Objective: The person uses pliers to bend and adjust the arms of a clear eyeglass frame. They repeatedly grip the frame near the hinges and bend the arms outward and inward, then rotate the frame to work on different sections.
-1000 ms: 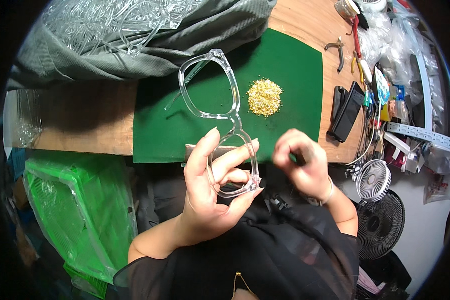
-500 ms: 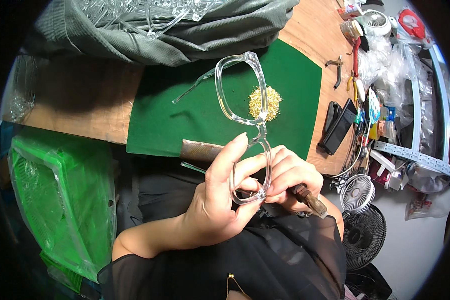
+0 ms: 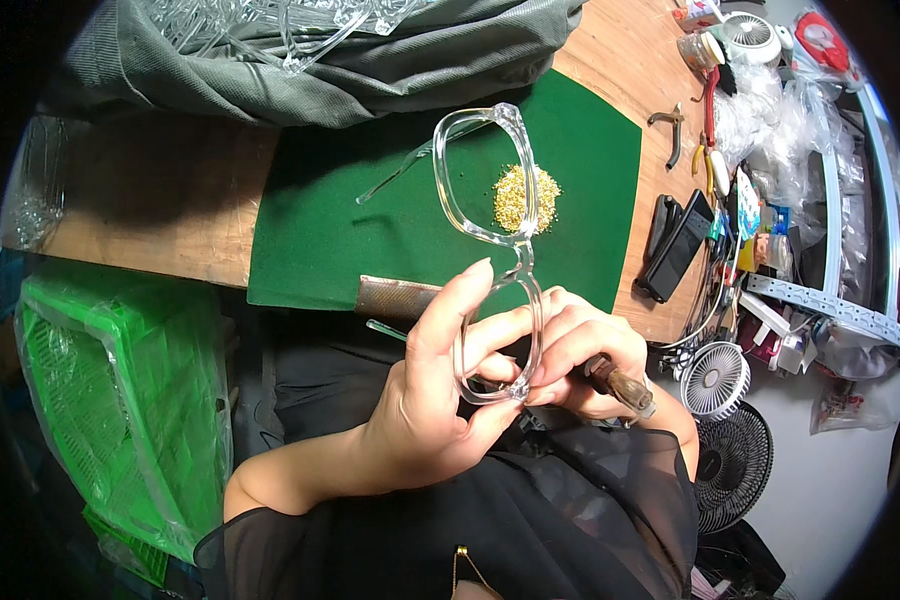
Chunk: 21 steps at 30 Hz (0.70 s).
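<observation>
A clear plastic eyeglass frame is held upright in front of me, one rim above the other. My left hand grips its lower rim, thumb and fingers around it. One clear temple arm stretches out to the left from the upper corner; the other's tip shows left of my left wrist. At the lower corner, by the hinge, my right hand's fingertips pinch closely. A tool with a brown, amber-ended handle is tucked in that hand; its working end is hidden. Behind the frame, small gold-coloured pieces lie heaped on a green mat.
A grey cloth-lined container of clear eyeglass frames stands at the far left. Pliers, a black phone and cables lie right. A brown strip sits at the table's near edge. Green crates stand left, fans right.
Both hands keep nearly the same hold at the frame's lower corner. The upper temple arm's tip has shifted slightly right. The whole view has moved a little.
</observation>
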Each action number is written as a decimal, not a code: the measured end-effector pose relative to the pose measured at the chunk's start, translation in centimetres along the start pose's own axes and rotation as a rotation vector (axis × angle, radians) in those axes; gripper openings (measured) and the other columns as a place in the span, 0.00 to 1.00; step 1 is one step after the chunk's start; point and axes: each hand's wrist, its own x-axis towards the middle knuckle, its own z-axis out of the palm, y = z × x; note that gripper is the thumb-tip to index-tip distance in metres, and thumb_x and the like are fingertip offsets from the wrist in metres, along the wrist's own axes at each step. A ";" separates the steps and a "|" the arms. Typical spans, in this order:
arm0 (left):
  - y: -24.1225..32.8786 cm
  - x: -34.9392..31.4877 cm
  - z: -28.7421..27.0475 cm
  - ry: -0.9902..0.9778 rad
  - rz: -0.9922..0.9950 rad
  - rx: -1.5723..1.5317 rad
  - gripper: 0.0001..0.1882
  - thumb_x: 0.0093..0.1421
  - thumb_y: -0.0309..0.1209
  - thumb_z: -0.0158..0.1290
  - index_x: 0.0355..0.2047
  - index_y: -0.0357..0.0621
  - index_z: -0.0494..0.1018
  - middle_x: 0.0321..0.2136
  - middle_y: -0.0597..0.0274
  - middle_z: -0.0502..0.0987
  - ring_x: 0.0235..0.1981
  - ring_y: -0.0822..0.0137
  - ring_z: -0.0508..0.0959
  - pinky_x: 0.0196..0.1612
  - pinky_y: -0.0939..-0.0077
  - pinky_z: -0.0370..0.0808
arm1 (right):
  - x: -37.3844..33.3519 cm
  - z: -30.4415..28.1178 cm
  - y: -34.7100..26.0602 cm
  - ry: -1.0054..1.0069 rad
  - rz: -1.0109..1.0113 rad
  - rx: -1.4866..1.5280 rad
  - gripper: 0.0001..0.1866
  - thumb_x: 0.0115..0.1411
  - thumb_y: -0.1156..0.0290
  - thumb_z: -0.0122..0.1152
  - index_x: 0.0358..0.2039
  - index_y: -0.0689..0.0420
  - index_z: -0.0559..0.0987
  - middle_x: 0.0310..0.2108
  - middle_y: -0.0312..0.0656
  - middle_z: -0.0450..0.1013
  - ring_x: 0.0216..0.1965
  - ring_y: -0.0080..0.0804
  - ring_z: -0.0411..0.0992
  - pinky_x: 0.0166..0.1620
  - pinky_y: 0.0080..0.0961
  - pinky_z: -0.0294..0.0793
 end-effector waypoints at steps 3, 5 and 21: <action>-0.1 0.0 -0.1 0.000 -0.001 -0.009 0.52 0.49 0.11 0.56 0.62 0.43 0.30 0.52 0.36 0.66 0.43 0.59 0.78 0.45 0.75 0.76 | 0.3 -0.1 -0.4 -0.028 -0.007 -0.051 0.11 0.45 0.76 0.71 0.29 0.55 0.77 0.26 0.35 0.74 0.28 0.31 0.70 0.34 0.25 0.68; -0.1 0.0 -0.1 -0.002 0.004 -0.007 0.52 0.49 0.11 0.56 0.62 0.43 0.30 0.52 0.36 0.66 0.42 0.60 0.78 0.45 0.75 0.76 | 0.3 -0.2 -0.5 -0.038 -0.010 -0.071 0.11 0.45 0.75 0.70 0.29 0.56 0.77 0.27 0.36 0.74 0.28 0.31 0.70 0.35 0.26 0.68; 0.3 -0.1 -0.7 -0.039 -0.082 -0.065 0.52 0.48 0.09 0.54 0.62 0.43 0.30 0.53 0.36 0.65 0.38 0.68 0.78 0.44 0.78 0.75 | -0.2 -1.4 -3.5 -0.495 0.757 -0.087 0.19 0.61 0.58 0.54 0.34 0.64 0.70 0.26 0.51 0.70 0.28 0.46 0.71 0.34 0.35 0.70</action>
